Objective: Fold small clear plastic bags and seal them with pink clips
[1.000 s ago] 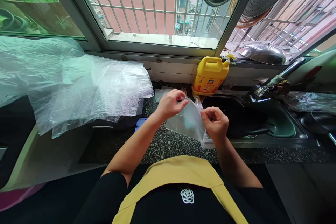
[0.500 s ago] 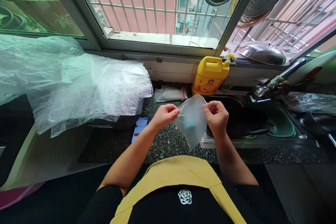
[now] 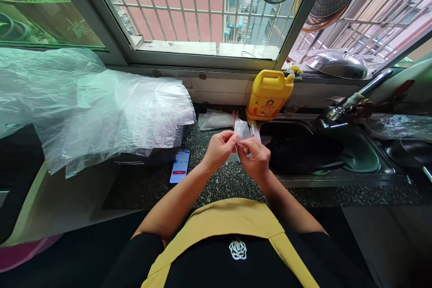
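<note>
While crinkled, milky plastic sheeting drapes across the left of the frame, a flat phone lies just below its right end on the dark, speckled countertop. Farther right, toward the window, rests a flat, clear packet with a reddish end. At centre, the left hand has thumb and forefinger pinched on a translucent bag of thin, limp film. Half a second ago the hands were apart, the bag spread between them; now they meet, and it stands up past the fingertips as a small bundle. The work seems to have turned from spreading to compacting; whether folded or rolled, I cannot tell. The right hand clamps the same bag. Right of centre stands a glossy yellow jug, then a metal-rimmed sink.
</note>
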Available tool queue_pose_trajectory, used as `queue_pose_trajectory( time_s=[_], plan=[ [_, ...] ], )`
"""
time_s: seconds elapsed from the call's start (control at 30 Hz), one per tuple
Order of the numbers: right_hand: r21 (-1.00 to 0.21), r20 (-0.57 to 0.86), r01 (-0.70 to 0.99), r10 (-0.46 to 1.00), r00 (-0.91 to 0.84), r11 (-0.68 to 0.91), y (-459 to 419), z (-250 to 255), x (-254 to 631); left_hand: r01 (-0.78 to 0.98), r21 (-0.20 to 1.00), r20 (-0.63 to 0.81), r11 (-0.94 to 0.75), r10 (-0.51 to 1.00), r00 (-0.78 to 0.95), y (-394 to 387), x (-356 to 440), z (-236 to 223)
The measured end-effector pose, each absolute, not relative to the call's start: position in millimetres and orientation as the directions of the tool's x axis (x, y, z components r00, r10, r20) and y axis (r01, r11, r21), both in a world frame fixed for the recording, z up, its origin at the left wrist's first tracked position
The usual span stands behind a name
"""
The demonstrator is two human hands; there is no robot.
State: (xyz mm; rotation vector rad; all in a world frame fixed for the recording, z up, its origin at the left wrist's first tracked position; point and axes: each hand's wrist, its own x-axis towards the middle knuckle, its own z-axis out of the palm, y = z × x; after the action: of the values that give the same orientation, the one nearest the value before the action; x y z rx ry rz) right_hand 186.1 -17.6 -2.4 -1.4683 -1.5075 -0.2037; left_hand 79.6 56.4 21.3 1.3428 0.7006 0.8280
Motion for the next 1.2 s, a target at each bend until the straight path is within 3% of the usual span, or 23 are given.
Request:
queue_pose_trajectory(
  time_s=[0.23,0.43,0.57,0.7,0.8,0.93,1.03,1.2],
  plan=[
    [-0.362,0.76,0.904,0.633,0.147,0.225,-14.5,-1.9,183.6,-0.125,0.991,0.022,0.056,0.835,0.55,59.9,75.7,25.7],
    [-0.357,0.744,0.881,0.664,0.068,0.31,-21.3,0.5,186.6,-0.008,0.973,0.196,-0.23,0.807,0.557,64.4,69.0,24.7],
    [-0.404,0.721,0.826,0.693,0.022,0.394,-19.1,24.5,211.7,0.177,0.779,0.351,-0.601,0.652,0.672,66.9,54.1,31.7],
    [-0.26,0.627,0.832,0.741,-0.241,0.49,-1.9,61.8,235.3,0.221,0.501,0.41,-0.837,0.454,0.791,65.0,39.7,42.4],
    [-0.149,0.475,0.774,0.731,-0.489,0.615,9.1,85.0,238.1,0.195,0.381,0.392,-0.904,0.349,0.851,62.0,33.5,48.6],
    [-0.116,0.28,0.683,0.683,-0.674,0.721,15.4,100.9,232.2,0.166,0.366,0.377,-0.916,0.309,0.873,59.9,26.9,55.2],
    [-0.119,0.206,0.663,0.672,-0.711,0.739,18.2,101.5,231.2,0.165,0.379,0.376,-0.911,0.314,0.872,61.2,20.7,59.4],
    [-0.202,0.194,0.687,0.716,-0.67,0.698,18.4,93.5,233.8,0.218,0.255,0.378,-0.942,0.304,0.874,66.7,11.5,59.8]
  ],
)
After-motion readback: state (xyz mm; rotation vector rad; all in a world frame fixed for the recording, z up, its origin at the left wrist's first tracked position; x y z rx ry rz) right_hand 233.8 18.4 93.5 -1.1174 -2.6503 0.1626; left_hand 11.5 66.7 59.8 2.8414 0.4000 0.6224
